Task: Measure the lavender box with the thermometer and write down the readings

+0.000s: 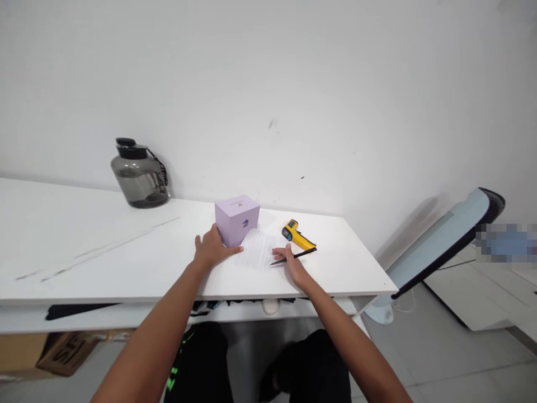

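Holding a black pen [304, 253], the right hand [295, 268] sits beside paper [255, 254] while the left hand [211, 247] spreads against a purple box [237, 221], maybe steadying it.

Bright, diffuse light with soft shadows on the wall [268, 84] and wide-angle stretch near the edges.

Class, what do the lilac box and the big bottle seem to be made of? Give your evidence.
Box: probably matte card; its flat faces meet at crisp edges without shine.
Bottle: likely glossy plastic, though glass is possible; its grey body is see-through with highlights.
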{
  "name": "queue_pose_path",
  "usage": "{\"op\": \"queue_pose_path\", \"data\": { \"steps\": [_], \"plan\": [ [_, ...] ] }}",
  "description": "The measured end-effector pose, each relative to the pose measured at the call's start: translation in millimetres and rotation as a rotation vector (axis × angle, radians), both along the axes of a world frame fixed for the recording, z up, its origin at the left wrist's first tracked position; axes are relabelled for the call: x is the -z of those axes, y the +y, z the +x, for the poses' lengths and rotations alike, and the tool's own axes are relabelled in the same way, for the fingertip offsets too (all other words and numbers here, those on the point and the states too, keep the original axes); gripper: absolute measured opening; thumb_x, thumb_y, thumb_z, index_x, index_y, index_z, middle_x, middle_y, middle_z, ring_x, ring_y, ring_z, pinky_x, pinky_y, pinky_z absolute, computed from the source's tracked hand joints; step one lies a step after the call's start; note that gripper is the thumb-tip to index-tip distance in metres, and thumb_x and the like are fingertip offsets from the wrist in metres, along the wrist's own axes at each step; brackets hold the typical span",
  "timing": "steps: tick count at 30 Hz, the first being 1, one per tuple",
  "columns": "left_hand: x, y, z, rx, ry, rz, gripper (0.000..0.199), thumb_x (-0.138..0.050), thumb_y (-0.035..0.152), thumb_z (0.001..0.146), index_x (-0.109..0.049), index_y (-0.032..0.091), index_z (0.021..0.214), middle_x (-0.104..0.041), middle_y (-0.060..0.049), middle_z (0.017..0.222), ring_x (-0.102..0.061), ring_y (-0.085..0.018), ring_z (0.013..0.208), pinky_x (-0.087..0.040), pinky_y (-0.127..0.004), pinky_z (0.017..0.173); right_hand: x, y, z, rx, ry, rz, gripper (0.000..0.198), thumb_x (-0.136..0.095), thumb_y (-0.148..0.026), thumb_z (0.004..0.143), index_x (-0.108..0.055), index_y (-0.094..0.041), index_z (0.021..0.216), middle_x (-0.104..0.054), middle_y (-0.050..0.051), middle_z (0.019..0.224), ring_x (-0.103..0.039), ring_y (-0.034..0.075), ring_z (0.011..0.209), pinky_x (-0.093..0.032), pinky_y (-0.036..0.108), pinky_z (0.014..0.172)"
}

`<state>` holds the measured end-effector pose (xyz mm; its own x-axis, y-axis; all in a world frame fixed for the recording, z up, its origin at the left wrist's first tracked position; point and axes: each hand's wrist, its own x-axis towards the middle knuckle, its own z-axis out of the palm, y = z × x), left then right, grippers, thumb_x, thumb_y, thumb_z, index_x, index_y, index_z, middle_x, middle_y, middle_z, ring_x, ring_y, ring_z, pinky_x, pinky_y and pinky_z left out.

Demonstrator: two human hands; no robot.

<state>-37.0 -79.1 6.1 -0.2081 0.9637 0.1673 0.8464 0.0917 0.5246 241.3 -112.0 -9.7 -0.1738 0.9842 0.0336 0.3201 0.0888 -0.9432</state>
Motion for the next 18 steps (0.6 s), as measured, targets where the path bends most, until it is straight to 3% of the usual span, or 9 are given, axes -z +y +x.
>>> {"op": "queue_pose_path", "data": {
  "steps": [3,5,7,10,14,18],
  "plan": [
    [0.1,-0.8,-0.1,0.004,0.038,-0.003,0.102,-0.071,0.073,0.055,-0.036,0.016,0.131,-0.06,-0.021,0.132,-0.052,-0.04,0.13,-0.021,-0.058,0.116,0.0,5.0,3.0,-0.056,0.04,0.056,0.086,-0.016,-0.082,0.09,-0.069,-0.018,0.113,-0.069,0.007,0.087,-0.065,0.02,0.08,-0.049,0.035,0.084],
    [-0.3,-1.5,-0.2,-0.001,0.051,-0.006,0.102,-0.071,0.074,0.055,-0.035,0.016,0.131,-0.061,-0.021,0.131,-0.053,-0.04,0.129,-0.022,-0.058,0.115,0.5,6.3,1.9,-0.046,0.044,0.074,0.073,-0.023,-0.074,0.095,-0.068,-0.018,0.106,-0.064,0.002,0.07,-0.059,0.017,0.064,-0.047,0.031,0.069],
    [-1.1,-2.5,-0.3,-0.001,0.056,-0.013,0.103,-0.071,0.074,0.055,-0.034,0.016,0.131,-0.061,-0.022,0.131,-0.053,-0.041,0.129,-0.023,-0.057,0.115,0.6,5.0,-1.8,-0.029,0.032,0.101,0.052,-0.036,-0.061,0.097,-0.067,-0.019,0.096,-0.06,-0.001,0.062,-0.057,0.016,0.062,-0.045,0.029,0.065],
    [-1.8,-3.8,-0.6,0.006,0.056,-0.029,0.102,-0.071,0.073,0.056,-0.033,0.015,0.131,-0.061,-0.022,0.131,-0.053,-0.041,0.129,-0.022,-0.057,0.115,-0.6,0.3,-7.3,-0.051,-0.003,0.124,0.026,-0.055,-0.044,0.089,-0.063,-0.021,0.081,-0.065,-0.001,0.067,-0.06,0.016,0.068,-0.044,0.028,0.068],
    [-1.0,-4.0,-1.1,0.014,0.033,-0.035,0.098,-0.073,0.071,0.056,-0.034,0.018,0.129,-0.063,-0.018,0.128,-0.054,-0.04,0.128,-0.019,-0.059,0.117,-1.6,-4.6,-7.7,0.007,-0.027,0.126,0.036,-0.053,-0.047,0.089,-0.056,-0.021,0.063,-0.058,-0.001,0.06,-0.055,0.017,0.065,-0.042,0.028,0.064],
    [1.1,-2.9,-2.1,0.002,0.021,-0.046,0.095,-0.073,0.071,0.056,-0.035,0.02,0.126,-0.062,-0.017,0.129,-0.053,-0.04,0.129,-0.017,-0.059,0.118,0.4,-5.8,-5.2,0.03,-0.036,0.13,0.041,-0.054,-0.05,0.088,-0.052,-0.022,0.058,-0.049,-0.002,0.057,-0.051,0.016,0.063,-0.04,0.028,0.062]
  ]
}}
